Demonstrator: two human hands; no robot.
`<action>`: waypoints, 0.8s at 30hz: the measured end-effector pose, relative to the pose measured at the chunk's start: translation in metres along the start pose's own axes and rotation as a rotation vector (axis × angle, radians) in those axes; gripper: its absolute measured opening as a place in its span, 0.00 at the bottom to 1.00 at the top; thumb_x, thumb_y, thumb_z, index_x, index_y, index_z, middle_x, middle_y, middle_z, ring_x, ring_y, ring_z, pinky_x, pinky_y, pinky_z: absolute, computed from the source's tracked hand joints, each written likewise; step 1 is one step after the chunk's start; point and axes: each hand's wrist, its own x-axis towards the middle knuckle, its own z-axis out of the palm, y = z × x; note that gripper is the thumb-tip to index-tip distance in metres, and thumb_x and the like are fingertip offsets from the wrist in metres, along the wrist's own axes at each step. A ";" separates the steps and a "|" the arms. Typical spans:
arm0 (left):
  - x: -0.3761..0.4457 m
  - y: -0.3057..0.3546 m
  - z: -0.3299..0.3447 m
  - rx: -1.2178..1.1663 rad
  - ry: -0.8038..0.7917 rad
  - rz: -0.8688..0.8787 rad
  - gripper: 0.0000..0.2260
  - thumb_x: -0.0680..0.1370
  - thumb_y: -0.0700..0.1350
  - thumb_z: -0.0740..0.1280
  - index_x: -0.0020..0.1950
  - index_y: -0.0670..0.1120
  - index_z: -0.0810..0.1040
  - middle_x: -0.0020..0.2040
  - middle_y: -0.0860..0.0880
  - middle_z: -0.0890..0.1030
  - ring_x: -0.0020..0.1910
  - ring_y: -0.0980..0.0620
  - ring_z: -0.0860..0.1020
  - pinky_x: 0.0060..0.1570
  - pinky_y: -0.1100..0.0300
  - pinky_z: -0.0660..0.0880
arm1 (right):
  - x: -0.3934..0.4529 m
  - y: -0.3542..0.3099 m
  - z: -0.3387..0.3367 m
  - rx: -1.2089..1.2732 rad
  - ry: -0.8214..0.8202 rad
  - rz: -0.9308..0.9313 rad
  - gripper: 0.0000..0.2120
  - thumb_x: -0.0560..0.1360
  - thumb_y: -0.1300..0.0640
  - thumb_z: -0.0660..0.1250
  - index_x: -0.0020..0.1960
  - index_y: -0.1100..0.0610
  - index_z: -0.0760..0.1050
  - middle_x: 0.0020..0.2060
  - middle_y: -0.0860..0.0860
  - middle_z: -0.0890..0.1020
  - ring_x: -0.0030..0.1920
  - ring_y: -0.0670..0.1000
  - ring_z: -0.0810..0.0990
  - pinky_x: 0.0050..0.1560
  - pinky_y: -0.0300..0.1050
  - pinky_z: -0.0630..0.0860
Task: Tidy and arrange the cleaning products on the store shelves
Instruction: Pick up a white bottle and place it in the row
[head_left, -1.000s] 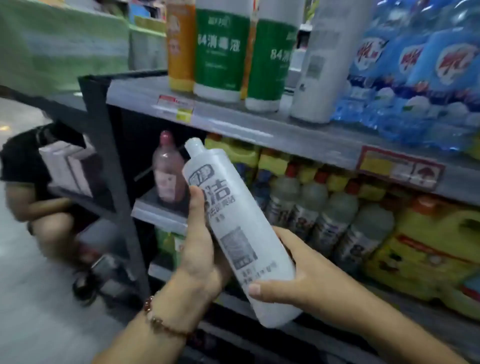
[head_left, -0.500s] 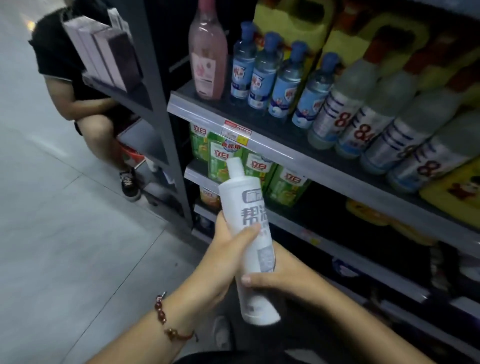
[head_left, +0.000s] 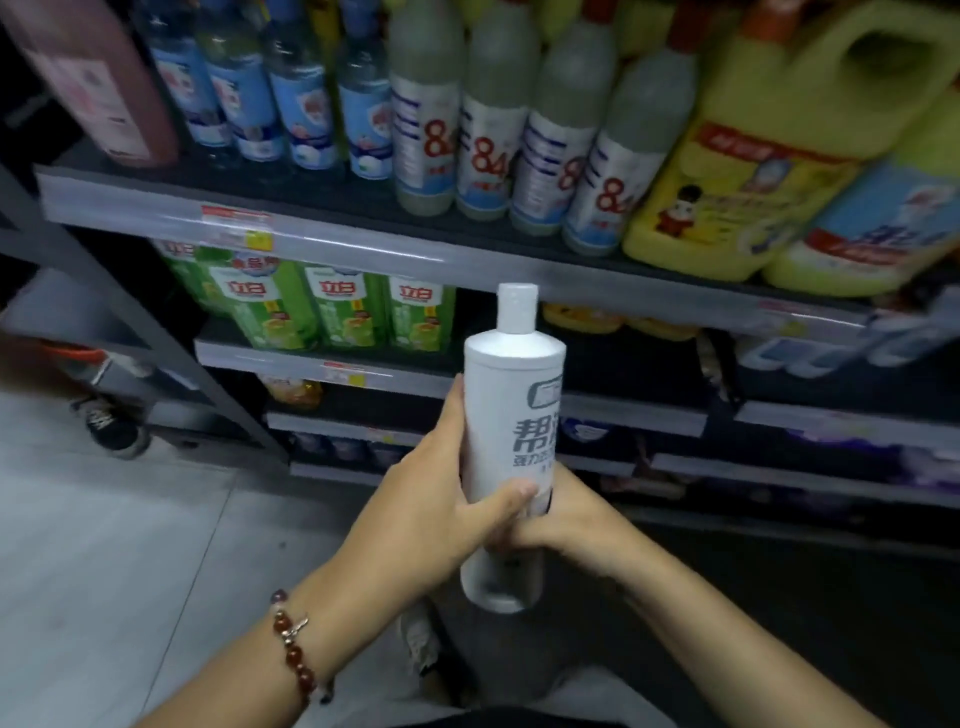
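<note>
A tall white bottle (head_left: 511, 410) with grey lettering and a white cap stands upright in front of the lower shelves. My left hand (head_left: 441, 499) grips its middle from the left, thumb across the front. My right hand (head_left: 566, 525) wraps around the lower part from the right and behind. The bottle's base hangs free below both hands. Behind it runs a dark gap in the shelf (head_left: 597, 358) to the right of the green cartons (head_left: 343, 306).
The upper shelf (head_left: 322, 244) holds a pink bottle (head_left: 98, 78), blue-labelled bottles (head_left: 306, 93), grey "84" bottles (head_left: 488, 119) and yellow jugs (head_left: 753, 156). Lower shelves carry dark and purple packs. Another person's shoe (head_left: 111, 428) is on the grey floor at left.
The view has dropped lower and nearer to the shelves. The bottle has turned upright and shifted right, in front of the gap beside the green cartons; both hands keep their hold.
</note>
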 end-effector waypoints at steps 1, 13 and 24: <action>0.000 0.004 0.012 -0.081 -0.015 -0.018 0.43 0.72 0.60 0.75 0.79 0.66 0.52 0.68 0.65 0.76 0.63 0.68 0.76 0.62 0.60 0.77 | -0.008 0.004 -0.005 -0.057 0.068 -0.001 0.31 0.61 0.55 0.79 0.62 0.48 0.77 0.55 0.50 0.84 0.59 0.50 0.82 0.61 0.53 0.80; -0.013 0.145 0.206 -0.482 -0.344 -0.001 0.31 0.68 0.45 0.80 0.66 0.53 0.67 0.57 0.49 0.85 0.56 0.50 0.85 0.51 0.52 0.83 | -0.239 0.073 -0.131 -0.153 0.676 -0.101 0.25 0.66 0.41 0.75 0.61 0.37 0.73 0.55 0.42 0.81 0.55 0.43 0.81 0.53 0.47 0.82; -0.034 0.318 0.360 -0.454 -0.475 0.295 0.11 0.76 0.42 0.73 0.57 0.46 0.77 0.53 0.43 0.86 0.52 0.45 0.86 0.50 0.46 0.84 | -0.431 0.155 -0.236 -0.049 0.900 -0.195 0.32 0.73 0.51 0.77 0.70 0.33 0.66 0.61 0.32 0.79 0.61 0.33 0.77 0.57 0.37 0.75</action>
